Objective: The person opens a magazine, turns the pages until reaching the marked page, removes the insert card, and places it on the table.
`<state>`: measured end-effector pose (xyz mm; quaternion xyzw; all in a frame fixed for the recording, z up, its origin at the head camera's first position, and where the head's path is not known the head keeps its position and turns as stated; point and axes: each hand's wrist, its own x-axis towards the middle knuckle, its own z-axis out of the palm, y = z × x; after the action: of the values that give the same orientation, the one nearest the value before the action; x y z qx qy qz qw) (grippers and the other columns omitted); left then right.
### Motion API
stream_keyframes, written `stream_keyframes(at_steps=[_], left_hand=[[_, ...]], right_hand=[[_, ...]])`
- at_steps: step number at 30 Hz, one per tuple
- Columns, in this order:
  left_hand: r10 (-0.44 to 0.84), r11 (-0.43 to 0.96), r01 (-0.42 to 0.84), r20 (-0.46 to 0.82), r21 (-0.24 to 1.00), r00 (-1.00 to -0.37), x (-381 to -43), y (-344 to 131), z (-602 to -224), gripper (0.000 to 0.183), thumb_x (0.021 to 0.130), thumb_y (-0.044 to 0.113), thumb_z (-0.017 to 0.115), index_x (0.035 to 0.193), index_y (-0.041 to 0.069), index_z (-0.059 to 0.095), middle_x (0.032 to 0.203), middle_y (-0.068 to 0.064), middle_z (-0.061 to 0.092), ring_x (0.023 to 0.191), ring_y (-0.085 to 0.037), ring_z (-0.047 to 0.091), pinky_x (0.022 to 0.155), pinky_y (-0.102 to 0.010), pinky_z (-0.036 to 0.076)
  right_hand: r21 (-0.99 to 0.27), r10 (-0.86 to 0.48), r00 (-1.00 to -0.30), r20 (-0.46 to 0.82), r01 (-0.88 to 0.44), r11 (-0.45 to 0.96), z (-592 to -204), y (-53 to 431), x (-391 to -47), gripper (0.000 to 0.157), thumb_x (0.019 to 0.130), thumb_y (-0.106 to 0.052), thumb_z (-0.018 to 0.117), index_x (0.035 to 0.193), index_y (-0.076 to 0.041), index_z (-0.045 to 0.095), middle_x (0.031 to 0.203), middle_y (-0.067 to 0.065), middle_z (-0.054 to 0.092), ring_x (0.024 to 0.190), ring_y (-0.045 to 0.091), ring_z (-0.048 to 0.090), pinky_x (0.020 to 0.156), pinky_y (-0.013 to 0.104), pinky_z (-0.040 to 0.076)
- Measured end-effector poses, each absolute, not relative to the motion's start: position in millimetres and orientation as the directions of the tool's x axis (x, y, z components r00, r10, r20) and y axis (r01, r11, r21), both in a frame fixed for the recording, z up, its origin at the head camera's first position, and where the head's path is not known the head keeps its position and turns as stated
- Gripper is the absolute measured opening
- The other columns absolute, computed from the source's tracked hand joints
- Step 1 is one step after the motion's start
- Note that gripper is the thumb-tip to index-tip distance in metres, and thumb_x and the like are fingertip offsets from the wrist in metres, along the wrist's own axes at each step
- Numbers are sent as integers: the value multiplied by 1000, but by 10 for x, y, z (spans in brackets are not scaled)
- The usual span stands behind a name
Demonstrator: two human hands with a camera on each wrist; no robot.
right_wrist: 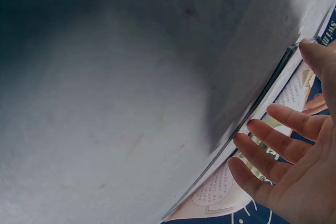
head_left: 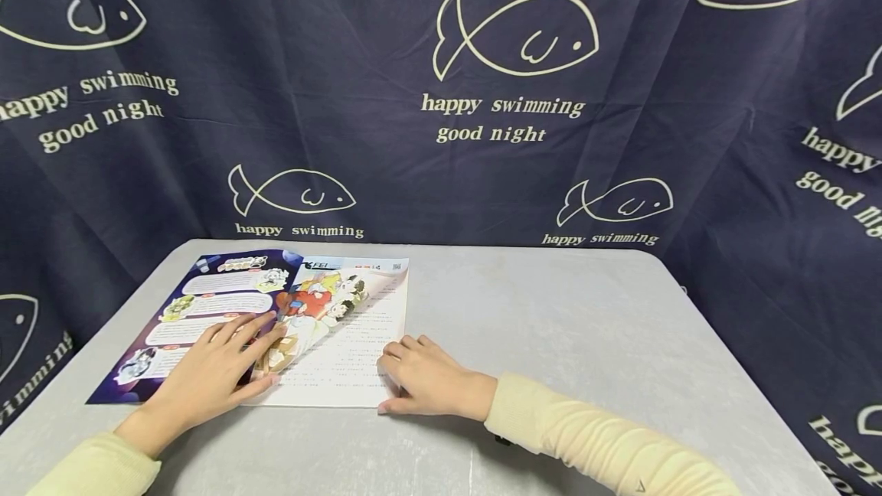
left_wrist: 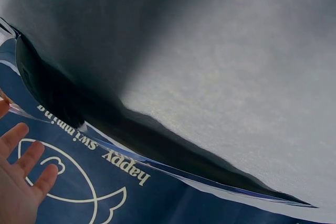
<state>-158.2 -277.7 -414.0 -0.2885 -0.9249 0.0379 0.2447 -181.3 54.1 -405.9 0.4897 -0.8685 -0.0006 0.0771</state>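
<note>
An open magazine (head_left: 344,373) lies on the table. Its left page (head_left: 200,312) is dark purple with white text boxes; the right one is white with printed lines. Between them a colourful illustrated leaf (head_left: 317,312) curls over, its upper right corner still low against the white page. My left hand (head_left: 220,366) rests across the left page and the curling leaf's lower part, fingers extended. At the white page's lower right corner, my right hand (head_left: 430,377) touches the edge, thumb by the bottom. The right wrist view shows that hand's fingers (right_wrist: 278,145) spread apart.
The grey table (head_left: 551,327) extends to the right of the magazine. Behind it hangs a dark blue curtain (head_left: 386,113) with fish outlines and lettering, which also covers both sides. A small dark object (head_left: 503,440) shows under the right sleeve.
</note>
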Motion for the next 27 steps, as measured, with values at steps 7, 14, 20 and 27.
stream_keyframes(at_steps=[7,14,20,27], left_hand=[[562,820,532,473,-212,-678,-1611,-2791,-4135,69,75,52,61,129,10,51,130,-11,51,112,-33,47,89,-49,35],[579,805,552,490,-219,-651,-1626,-2785,-4129,59,77,42,57,129,15,51,133,-11,48,116,-33,44,91,-50,33],[594,790,579,482,-199,-644,-1627,-2794,-4137,53,76,33,55,127,20,54,134,-11,48,116,-32,44,94,-48,30],[598,787,581,484,-206,-639,-1619,-2803,-4145,47,80,31,48,125,21,56,132,-12,49,119,-35,43,92,-51,31]], right_hand=[[101,-850,-509,138,-846,523,-4059,547,-1808,46,78,-61,56,99,-20,56,98,-7,56,87,11,50,72,24,40],[104,-848,-514,126,-844,527,-4048,550,-1808,46,78,-60,56,100,-20,55,98,-8,56,87,10,50,71,24,40],[87,-850,-510,130,-848,522,-4047,553,-1816,44,78,-59,58,99,-20,56,96,-8,56,86,10,49,71,24,40],[72,-851,-513,112,-850,522,-4033,553,-1816,42,78,-58,58,98,-20,56,93,-9,55,85,10,49,71,26,41]])
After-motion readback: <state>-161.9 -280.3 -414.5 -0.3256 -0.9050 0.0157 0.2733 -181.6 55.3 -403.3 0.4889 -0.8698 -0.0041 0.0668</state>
